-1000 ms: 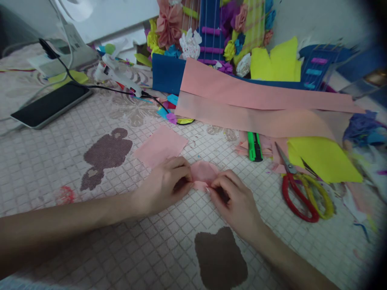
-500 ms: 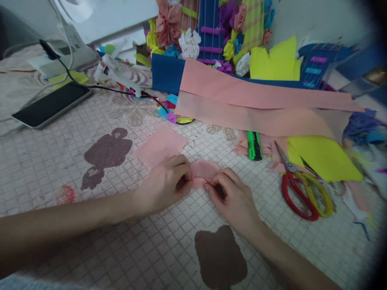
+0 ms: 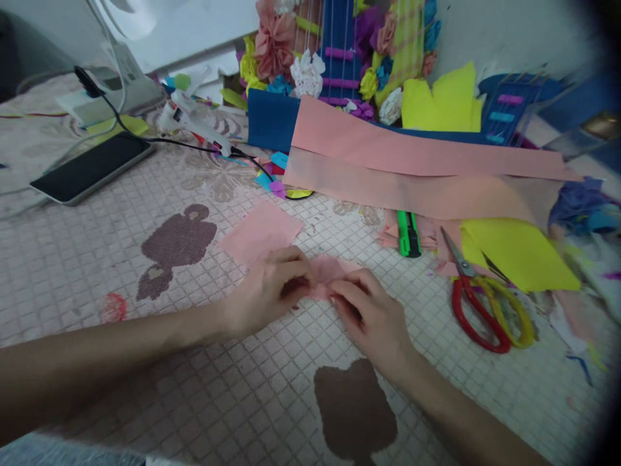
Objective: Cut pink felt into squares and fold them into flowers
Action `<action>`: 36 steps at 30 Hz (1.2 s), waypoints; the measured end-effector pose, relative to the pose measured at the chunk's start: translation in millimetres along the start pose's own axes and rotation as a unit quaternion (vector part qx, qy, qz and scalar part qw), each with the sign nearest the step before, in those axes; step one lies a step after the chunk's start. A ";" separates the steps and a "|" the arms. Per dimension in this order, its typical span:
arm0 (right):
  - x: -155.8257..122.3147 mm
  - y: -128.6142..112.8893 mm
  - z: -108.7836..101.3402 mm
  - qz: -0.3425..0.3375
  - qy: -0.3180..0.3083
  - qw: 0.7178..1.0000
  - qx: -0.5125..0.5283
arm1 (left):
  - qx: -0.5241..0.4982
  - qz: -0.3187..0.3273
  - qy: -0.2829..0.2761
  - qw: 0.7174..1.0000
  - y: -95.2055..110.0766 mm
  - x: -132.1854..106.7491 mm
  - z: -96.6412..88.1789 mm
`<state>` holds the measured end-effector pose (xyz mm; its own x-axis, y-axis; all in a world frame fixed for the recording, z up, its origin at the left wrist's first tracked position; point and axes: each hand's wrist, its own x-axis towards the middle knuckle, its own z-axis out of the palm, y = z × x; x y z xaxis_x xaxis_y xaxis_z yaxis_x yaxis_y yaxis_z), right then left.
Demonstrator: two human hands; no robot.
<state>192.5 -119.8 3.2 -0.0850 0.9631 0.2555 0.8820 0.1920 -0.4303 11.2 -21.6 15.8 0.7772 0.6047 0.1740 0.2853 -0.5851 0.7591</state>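
Observation:
Both of my hands pinch one small piece of pink paper (image 3: 328,270) low over the patterned tablecloth (image 3: 204,362). My left hand (image 3: 266,290) grips its left side with curled fingers. My right hand (image 3: 371,318) grips its right side, thumb and fingers pressed together. The paper is crumpled between them and mostly hidden by the fingers. A flat pink paper square (image 3: 261,232) lies just beyond my left hand.
Red and yellow scissors (image 3: 480,304) and a green utility knife (image 3: 408,234) lie to the right. Long pink sheets (image 3: 412,168), yellow paper (image 3: 519,255) and a paper flower display (image 3: 339,58) fill the back. A glue gun (image 3: 194,120) and a phone (image 3: 92,168) sit at back left.
My hands have drawn closer together and the pink piece is more bunched between the fingers. The view has shifted slightly.

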 end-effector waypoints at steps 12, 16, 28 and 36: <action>-16.8 8.1 -8.2 -0.113 -0.082 0.988 -0.068 | 0.042 0.071 -0.026 0.996 -11.1 -7.4 -2.4; -18.0 7.0 -10.3 -0.131 -0.103 0.982 -0.084 | 0.047 0.034 -0.023 0.998 -5.8 -3.5 -0.8; -29.7 15.6 -21.6 -0.089 -0.123 0.988 0.033 | 0.023 -0.016 -0.008 1.000 -6.4 -2.0 -0.3; -23.5 26.2 -21.8 0.058 0.061 0.985 0.150 | -0.050 0.032 0.044 0.997 -7.9 -6.0 -4.3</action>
<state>227.7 -141.6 4.8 0.0805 0.9553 0.2846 0.7041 0.1475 -0.6946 1.8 -18.3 11.5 0.7377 0.6166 0.2749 0.1768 -0.5695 0.8028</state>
